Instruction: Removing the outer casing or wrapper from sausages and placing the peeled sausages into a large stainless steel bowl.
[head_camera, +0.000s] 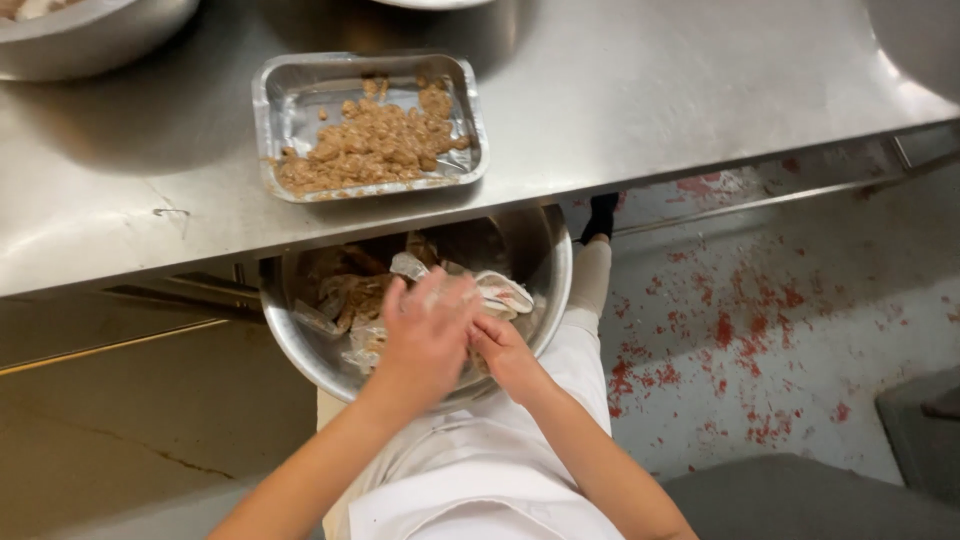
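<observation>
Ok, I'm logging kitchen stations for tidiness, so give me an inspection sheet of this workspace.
Surface: steel table, scuffed, a few crumbs beside the foil tray.
Job's things: steel bowl held below the table edge, with crumpled clear plastic wrappers and brown scraps inside.
Clutter: foil tray partly filled with brown minced mix; big metal bowl at the far left corner.
Grippers: left hand and right hand both over the bowl, fingers together at a wrapper; grip blurred.
Cables: nothing seen.
Surroundings: pale floor with red stains; white apron.
</observation>
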